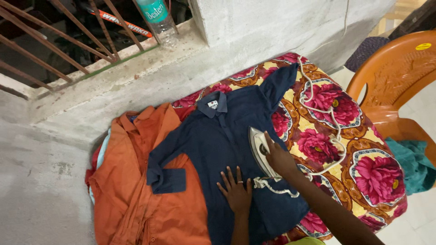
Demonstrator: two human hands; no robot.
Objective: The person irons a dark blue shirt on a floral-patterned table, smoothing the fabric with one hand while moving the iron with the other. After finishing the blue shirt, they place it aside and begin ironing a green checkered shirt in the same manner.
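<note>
Nearest, the left hand [237, 190] lies flat, fingers spread, pinning the soft, limp navy shirt [218, 149]. Just right of those fingers, the right hand [278, 156] closes round the handle of the iron [260, 149], probably heavy, its cord [324, 113] trailing beyond over the floral cloth [363, 154].

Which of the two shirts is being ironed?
The navy shirt, spread flat on the floral cloth: the right hand holds the iron on it, the left hand presses it. The orange shirt lies aside, untouched.
</note>
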